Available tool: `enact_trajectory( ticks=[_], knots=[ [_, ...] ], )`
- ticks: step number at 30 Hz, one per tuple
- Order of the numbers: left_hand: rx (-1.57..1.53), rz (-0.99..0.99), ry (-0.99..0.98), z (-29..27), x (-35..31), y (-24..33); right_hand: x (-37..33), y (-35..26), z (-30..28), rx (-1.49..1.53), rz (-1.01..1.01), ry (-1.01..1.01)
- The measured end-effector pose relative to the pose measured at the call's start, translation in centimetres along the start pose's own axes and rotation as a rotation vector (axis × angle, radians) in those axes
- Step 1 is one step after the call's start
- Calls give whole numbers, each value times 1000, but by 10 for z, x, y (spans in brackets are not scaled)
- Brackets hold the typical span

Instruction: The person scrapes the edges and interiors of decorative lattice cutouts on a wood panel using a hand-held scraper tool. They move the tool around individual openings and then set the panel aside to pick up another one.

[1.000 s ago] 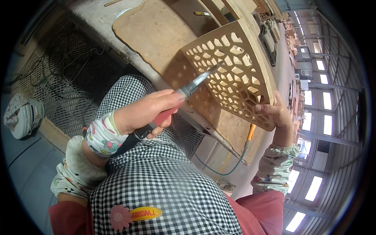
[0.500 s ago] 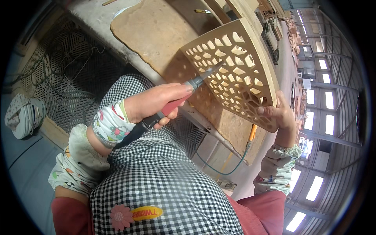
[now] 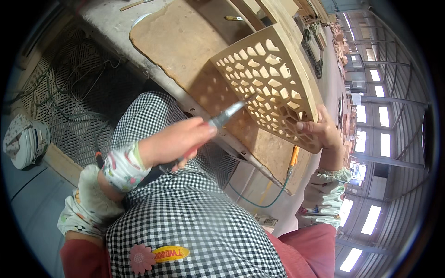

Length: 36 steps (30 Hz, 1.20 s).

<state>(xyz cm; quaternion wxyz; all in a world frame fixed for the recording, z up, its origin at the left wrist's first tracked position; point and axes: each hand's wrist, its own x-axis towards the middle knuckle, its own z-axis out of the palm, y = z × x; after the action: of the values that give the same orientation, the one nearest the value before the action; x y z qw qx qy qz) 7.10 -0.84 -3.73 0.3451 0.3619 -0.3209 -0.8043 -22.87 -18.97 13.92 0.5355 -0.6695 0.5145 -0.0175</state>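
Observation:
My left hand (image 3: pixel 178 141) is wrapped around a hand-held power tool with a red and black body, a grey nose (image 3: pixel 222 118) and a narrow pointed tip. The tip overlaps the openings of a tilted wooden lattice panel (image 3: pixel 278 92); whether it touches the wood I cannot tell. My right hand (image 3: pixel 323 132) grips the panel's lower right corner, thumb on the perforated face and fingers behind the edge. Many irregular angular holes cover the panel. Its lower side leans above a brown mat (image 3: pixel 185 41) on the workbench.
An orange-handled tool (image 3: pixel 294 156) on a teal hose lies at the bench's near edge. Beyond the panel are a small brush (image 3: pixel 234 18) and wooden frame parts (image 3: pixel 248 14). A white bucket (image 3: pixel 28 143) stands at the left, near cables on slatted flooring (image 3: pixel 60 102).
My left hand and the tool have moved down and left, so the tip sits lower on the panel. The panel has shifted slightly left, still in my right hand.

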Motion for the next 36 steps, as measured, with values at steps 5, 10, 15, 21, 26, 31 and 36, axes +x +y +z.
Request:
enact_trajectory(
  ticks=[5,10,15,21,26,31,36],
  knots=[
    [19,77,-34,22,-26,21,1,-20,15,-129,-11,28],
    [100,132,49,32,-34,37,-1,-18,12,-164,-16,-16],
    [311,205,244,42,-39,37,1,-14,15,-113,-57,-12],
    [585,339,420,47,-40,31,1,-17,14,-146,-64,-28],
    [639,292,469,52,-41,39,1,-17,14,-161,-61,-41],
    [738,293,462,52,-33,44,0,-14,17,-157,-80,-24],
    [820,317,437,52,-31,53,-2,-15,23,-122,-79,-28]
  ],
)
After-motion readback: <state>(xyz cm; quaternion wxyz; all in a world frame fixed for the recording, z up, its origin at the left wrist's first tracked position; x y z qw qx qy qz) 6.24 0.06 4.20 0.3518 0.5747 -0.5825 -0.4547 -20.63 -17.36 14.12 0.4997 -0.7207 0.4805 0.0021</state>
